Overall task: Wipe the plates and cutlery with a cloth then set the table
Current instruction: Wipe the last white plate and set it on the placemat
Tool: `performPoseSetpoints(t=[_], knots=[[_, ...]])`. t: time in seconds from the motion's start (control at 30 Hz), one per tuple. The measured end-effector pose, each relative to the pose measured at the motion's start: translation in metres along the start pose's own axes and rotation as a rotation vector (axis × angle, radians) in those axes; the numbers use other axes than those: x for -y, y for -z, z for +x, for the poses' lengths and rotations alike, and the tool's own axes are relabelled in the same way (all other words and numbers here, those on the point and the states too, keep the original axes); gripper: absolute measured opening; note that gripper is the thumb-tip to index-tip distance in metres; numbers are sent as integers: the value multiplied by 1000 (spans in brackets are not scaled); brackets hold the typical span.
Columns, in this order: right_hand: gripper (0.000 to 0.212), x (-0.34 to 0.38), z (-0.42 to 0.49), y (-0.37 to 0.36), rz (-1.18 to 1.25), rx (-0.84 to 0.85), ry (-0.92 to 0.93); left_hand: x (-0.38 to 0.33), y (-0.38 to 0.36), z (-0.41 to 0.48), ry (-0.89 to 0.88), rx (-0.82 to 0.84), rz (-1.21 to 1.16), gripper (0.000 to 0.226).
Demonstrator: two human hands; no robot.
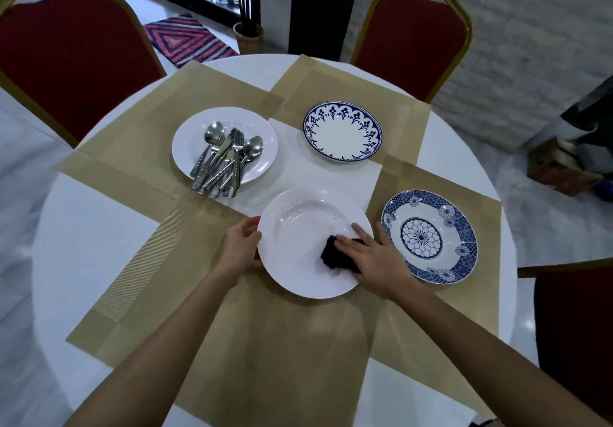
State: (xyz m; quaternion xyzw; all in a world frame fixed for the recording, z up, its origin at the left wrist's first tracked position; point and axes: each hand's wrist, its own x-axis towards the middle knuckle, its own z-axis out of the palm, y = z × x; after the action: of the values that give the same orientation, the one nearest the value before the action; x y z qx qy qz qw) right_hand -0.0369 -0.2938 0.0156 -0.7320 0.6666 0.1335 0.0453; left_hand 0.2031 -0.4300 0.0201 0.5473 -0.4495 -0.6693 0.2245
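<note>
Plate [298, 227] being wiped: left hand [240, 247] gripping its left rim, right hand [374, 257] pressing cloth [333, 256] on its right side, fingers [360, 230] straight. Best keeping rim steady, sweeping whole face. Cutlery [222, 161] lying beyond plate.

I see my left hand [240, 249] gripping the near white plate [298, 221] by its left rim while my right hand [374, 257] presses a dark cloth [330, 256] flat inside it; cutlery [222, 161] lies piled far left.

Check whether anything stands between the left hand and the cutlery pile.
Nothing visible does. The left hand grips the near white plate's rim; only bare placemat lies between it and the cutlery on the far plate.
</note>
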Motion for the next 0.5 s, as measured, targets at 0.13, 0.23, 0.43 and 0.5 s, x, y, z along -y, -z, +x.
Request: performPoseSetpoints(t=[0.13,0.23,0.43,0.5], knots=[[60,10,24,11,-6,104,-306,1,-1,-1,14,15,-7,33],[61,26,50,11,70,79,-376,3,0,-1,9,31,4,31],[65,46,79,5,263,66,-263,5,5,3,30,63,-11,29],[66,56,81,5,327,64,-147,6,6,3,43,83,-40,28]])
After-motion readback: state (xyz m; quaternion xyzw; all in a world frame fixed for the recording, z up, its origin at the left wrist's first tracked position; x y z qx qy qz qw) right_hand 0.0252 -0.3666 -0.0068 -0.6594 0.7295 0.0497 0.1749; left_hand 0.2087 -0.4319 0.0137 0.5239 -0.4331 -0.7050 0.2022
